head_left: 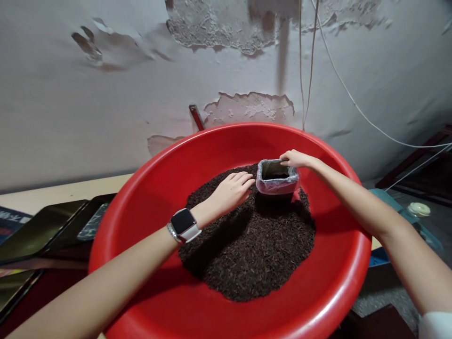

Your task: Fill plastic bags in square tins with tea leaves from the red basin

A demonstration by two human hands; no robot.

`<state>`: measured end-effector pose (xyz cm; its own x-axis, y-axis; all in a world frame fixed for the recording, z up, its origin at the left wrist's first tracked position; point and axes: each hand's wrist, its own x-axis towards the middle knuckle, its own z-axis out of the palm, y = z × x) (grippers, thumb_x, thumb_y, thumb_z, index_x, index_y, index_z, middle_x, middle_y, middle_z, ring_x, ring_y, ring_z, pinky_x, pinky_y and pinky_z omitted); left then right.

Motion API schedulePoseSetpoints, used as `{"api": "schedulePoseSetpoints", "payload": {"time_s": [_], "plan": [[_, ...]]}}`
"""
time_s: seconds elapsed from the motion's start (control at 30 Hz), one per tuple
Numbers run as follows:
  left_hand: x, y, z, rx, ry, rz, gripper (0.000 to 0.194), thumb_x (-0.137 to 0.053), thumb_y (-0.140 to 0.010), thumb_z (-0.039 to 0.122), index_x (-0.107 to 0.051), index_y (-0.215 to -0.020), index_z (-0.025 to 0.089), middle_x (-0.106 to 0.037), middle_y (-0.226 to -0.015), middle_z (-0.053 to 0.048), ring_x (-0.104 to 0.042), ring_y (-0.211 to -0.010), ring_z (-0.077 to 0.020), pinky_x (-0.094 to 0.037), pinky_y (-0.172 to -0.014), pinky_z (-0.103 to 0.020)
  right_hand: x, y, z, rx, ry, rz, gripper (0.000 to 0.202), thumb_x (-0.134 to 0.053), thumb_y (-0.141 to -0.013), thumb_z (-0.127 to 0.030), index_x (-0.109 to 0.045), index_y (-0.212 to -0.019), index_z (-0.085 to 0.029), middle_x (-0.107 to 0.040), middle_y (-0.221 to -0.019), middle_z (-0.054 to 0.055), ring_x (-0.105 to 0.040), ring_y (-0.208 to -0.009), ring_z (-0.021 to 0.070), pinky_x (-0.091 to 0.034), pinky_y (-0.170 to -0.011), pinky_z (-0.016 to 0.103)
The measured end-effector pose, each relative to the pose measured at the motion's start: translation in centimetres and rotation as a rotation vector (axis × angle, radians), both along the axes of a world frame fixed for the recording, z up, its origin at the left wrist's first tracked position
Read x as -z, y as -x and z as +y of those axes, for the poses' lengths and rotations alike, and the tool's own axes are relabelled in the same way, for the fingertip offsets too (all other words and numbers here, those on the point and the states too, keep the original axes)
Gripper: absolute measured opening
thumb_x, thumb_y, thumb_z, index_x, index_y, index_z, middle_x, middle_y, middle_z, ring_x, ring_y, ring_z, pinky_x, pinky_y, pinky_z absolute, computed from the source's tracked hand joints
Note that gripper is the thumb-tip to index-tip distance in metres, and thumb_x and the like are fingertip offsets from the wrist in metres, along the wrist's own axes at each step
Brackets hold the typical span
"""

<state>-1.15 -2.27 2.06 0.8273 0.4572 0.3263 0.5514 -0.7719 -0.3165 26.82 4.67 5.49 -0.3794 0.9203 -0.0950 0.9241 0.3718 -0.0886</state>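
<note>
A big round red basin point(137, 207) holds a heap of dark brown, dry, leaf-like bits resembling loose tea point(254, 254). Towards the back of the heap stands a small squarish container point(275, 186) with a clear plastic liner folded over its rim; some dark stuff shows inside. My right hand point(294, 159) pinches the container's rim at its back right corner. Just left of the container, my left hand point(236, 187) hovers over the heap, palm down with fingers stretched out and nothing visible in them. A watch with a white strap point(182, 221) is on my left wrist.
Behind the basin rises a wall with peeling plaster point(226, 70), and white cords point(346, 89) hang down it. Dark gold-edged packages point(42, 230) lie on the left. At the right are a teal object point(388, 200) and a jar with a pale lid point(418, 209).
</note>
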Motion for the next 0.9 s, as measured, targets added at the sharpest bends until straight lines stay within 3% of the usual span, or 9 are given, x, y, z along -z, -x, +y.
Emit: {"api": "schedulePoseSetpoints", "payload": {"time_s": [0.1,0.17,0.23,0.37,0.5,0.6,0.67,0.77,0.9], "plan": [[0.1,0.1,-0.1,-0.002,0.024,0.024,0.031,-0.048,-0.092,0.018,-0.057,-0.12,0.01,-0.059,-0.127,-0.016,-0.052,-0.121,-0.0275,-0.043,-0.1,-0.042,-0.8,1.4,-1.0,-0.022,-0.191,0.068,0.025,-0.057,-0.088,-0.032,-0.065,-0.105,-0.016,-0.065,-0.106,0.01,-0.057,-0.094,0.0193,-0.04,-0.077,0.027],[0.2,0.1,-0.1,-0.003,0.038,0.023,0.032,-0.048,-0.092,0.017,-0.055,-0.122,0.009,-0.058,-0.13,-0.017,-0.051,-0.122,-0.0276,-0.042,-0.101,-0.042,-1.5,3.4,-2.5,-0.069,-0.392,0.194,0.019,-0.06,-0.084,-0.024,-0.062,-0.1,-0.013,-0.062,-0.104,0.011,-0.054,-0.093,0.0191,-0.039,-0.076,0.028],[0.6,0.1,0.0,-0.008,0.06,0.01,0.034,-0.046,-0.092,0.016,-0.054,-0.124,0.009,-0.056,-0.132,-0.017,-0.05,-0.124,-0.0273,-0.041,-0.101,-0.042,-2.1,5.9,-4.5,-0.186,-0.446,0.361,0.01,-0.055,-0.081,-0.01,-0.058,-0.09,-0.012,-0.06,-0.092,0.007,-0.051,-0.082,0.0147,-0.038,-0.071,0.025],[1.8,0.0,0.6,-0.024,0.185,-0.023,0.04,-0.047,-0.091,0.019,-0.048,-0.13,0.01,-0.054,-0.134,-0.017,-0.05,-0.124,-0.0258,-0.041,-0.101,-0.04,-2.0,10.1,-8.8,-0.559,-0.154,0.548,0.013,-0.052,-0.078,-0.001,-0.053,-0.076,-0.014,-0.053,-0.074,-0.001,-0.043,-0.066,0.009,-0.035,-0.064,0.022],[2.4,0.1,0.7,0.023,0.263,-0.069,0.062,-0.05,-0.089,0.021,-0.027,-0.146,0.013,-0.036,-0.15,-0.017,-0.04,-0.134,-0.0252,-0.039,-0.104,-0.04,0.4,11.9,-11.2,-0.799,0.257,0.333,0.01,-0.06,-0.078,-0.002,-0.06,-0.081,-0.011,-0.06,-0.079,0.001,-0.051,-0.072,0.0091,-0.04,-0.067,0.021],[2.2,0.2,0.2,0.066,0.326,-0.103,0.069,-0.049,-0.089,0.019,-0.016,-0.149,0.015,-0.032,-0.152,-0.017,-0.037,-0.136,-0.0247,-0.039,-0.106,-0.04,3.3,12.0,-11.8,-0.79,0.394,0.007,0.028,-0.053,-0.083,-0.004,-0.063,-0.109,-0.01,-0.066,-0.098,0.009,-0.061,-0.084,0.016,-0.047,-0.072,0.028],[1.8,0.2,0.0,0.073,0.355,-0.107,0.069,-0.049,-0.089,0.019,-0.015,-0.149,0.015,-0.032,-0.152,-0.018,-0.037,-0.136,-0.0248,-0.039,-0.106,-0.041,5.2,11.8,-11.9,-0.692,0.38,-0.158,0.043,-0.058,-0.086,-0.017,-0.055,-0.129,-0.013,-0.059,-0.123,0.019,-0.06,-0.106,0.0294,-0.051,-0.081,0.041],[1.4,0.1,-0.1,0.085,0.358,-0.1,0.065,-0.047,-0.088,0.016,-0.021,-0.147,0.017,-0.03,-0.154,-0.016,-0.036,-0.136,-0.0246,-0.04,-0.106,-0.042,7.7,11.3,-12.1,-0.555,0.415,-0.198,0.079,-0.071,-0.078,-0.04,-0.036,-0.146,-0.019,-0.026,-0.152,0.025,-0.034,-0.134,0.0459,-0.043,-0.094,0.062],[1.1,-0.2,-0.1,0.09,0.356,-0.09,0.061,-0.047,-0.085,0.014,-0.027,-0.143,0.019,-0.031,-0.154,-0.014,-0.034,-0.137,-0.0251,-0.04,-0.105,-0.043,9.7,11.1,-12.6,-0.513,0.518,-0.16,0.089,-0.062,-0.082,-0.05,-0.017,-0.153,-0.02,-0.007,-0.157,0.023,-0.013,-0.141,0.0469,-0.032,-0.099,0.071]]}}
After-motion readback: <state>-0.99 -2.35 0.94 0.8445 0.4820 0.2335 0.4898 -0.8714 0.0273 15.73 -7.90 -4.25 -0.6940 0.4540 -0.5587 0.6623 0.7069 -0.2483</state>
